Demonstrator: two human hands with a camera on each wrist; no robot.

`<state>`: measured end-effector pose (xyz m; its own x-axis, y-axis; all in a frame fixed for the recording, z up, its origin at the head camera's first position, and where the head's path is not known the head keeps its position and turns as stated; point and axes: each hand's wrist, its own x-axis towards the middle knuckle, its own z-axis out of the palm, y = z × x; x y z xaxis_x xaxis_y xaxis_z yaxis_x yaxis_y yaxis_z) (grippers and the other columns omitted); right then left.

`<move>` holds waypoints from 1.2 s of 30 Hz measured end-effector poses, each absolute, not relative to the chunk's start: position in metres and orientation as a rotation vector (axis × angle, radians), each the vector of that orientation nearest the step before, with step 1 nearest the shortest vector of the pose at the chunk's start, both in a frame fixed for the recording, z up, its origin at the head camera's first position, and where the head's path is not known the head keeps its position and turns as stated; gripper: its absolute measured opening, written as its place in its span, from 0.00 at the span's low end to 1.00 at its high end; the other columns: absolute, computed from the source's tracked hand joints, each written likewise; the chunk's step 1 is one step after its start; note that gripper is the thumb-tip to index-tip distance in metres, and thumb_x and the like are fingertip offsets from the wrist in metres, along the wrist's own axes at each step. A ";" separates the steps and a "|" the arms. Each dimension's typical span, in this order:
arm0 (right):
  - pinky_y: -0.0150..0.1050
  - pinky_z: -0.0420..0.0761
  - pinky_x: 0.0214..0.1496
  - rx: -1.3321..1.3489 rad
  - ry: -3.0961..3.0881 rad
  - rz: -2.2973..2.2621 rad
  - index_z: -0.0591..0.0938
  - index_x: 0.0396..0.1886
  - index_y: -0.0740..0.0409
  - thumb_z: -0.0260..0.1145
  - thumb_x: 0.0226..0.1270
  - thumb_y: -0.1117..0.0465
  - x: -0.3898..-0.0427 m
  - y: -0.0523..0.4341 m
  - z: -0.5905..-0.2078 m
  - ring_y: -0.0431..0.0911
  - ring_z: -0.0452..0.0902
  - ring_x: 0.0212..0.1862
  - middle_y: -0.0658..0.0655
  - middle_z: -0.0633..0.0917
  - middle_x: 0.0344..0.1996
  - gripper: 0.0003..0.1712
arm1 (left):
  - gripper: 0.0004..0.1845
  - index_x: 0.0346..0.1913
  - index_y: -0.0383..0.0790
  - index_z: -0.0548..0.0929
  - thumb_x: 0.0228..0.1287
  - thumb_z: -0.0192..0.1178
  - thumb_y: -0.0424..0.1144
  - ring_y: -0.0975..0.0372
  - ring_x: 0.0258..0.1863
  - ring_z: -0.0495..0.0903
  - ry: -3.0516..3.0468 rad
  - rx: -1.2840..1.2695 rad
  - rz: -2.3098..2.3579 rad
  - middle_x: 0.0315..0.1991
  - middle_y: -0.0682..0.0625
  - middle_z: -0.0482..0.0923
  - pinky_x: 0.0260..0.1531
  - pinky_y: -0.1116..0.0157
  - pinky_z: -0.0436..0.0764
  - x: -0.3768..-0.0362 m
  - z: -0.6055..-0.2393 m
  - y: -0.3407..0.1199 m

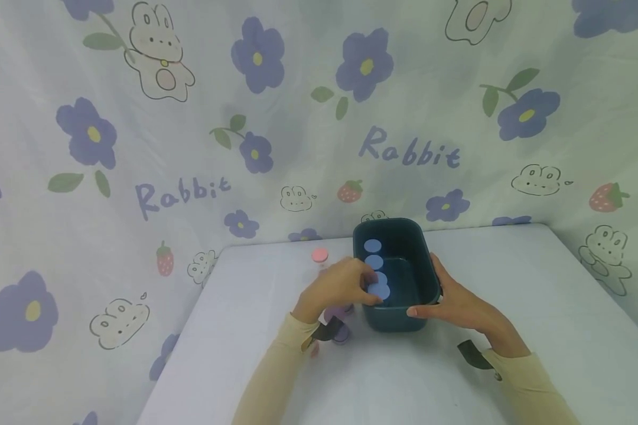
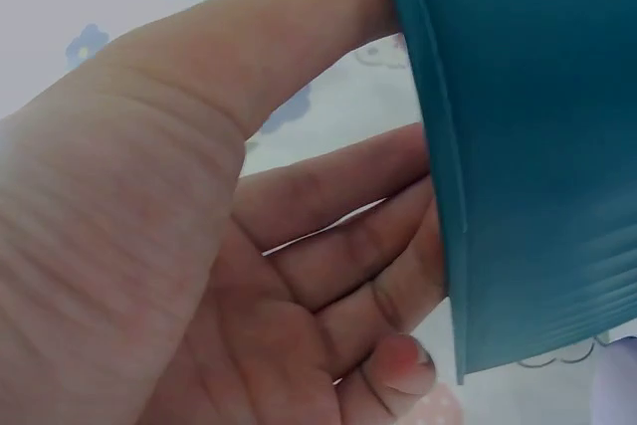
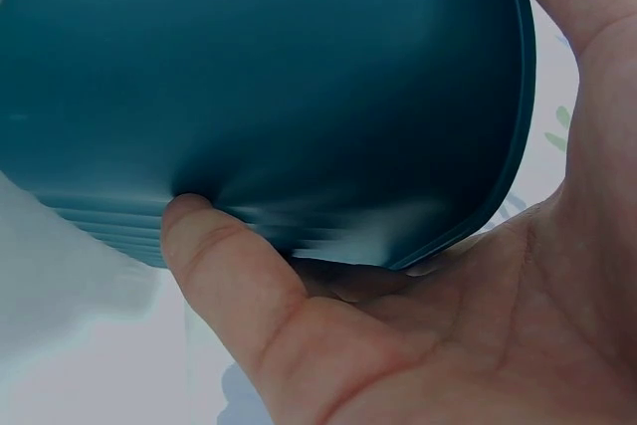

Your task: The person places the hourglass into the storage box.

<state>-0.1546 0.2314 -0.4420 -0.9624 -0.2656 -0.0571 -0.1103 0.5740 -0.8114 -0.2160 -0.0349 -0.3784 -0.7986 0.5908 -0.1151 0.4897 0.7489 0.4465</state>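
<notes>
A dark teal plastic bin (image 1: 394, 321) stands on the white table. Several round blue lids (image 1: 373, 245) line its left side inside. My left hand (image 1: 337, 287) reaches over the left rim, thumb and fingertips either side of the nearest blue lid (image 1: 380, 292), which it seems to pinch. In the left wrist view the fingertips are hidden behind the bin's edge (image 2: 454, 276). My right hand (image 1: 459, 304) grips the bin's near right corner, thumb along the front wall and fingers on the right side. A thumb (image 3: 234, 256) presses the teal wall in the right wrist view.
Left of the bin stands a pink-topped piece (image 1: 320, 255). Purple-topped pieces (image 1: 341, 334) sit under my left wrist, partly hidden. A rabbit-and-flower cloth (image 1: 308, 118) hangs right behind the table's (image 1: 510, 265) back edge.
</notes>
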 end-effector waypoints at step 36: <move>0.78 0.66 0.69 -0.291 2.617 -1.337 0.29 0.84 0.51 0.78 0.56 0.37 -0.157 0.230 -0.441 0.76 0.48 0.79 0.69 0.41 0.84 0.78 | 0.10 0.33 0.53 0.88 0.54 0.80 0.46 0.64 0.28 0.81 2.652 0.887 0.219 0.28 0.61 0.83 0.28 0.68 0.82 -0.232 -0.380 -0.015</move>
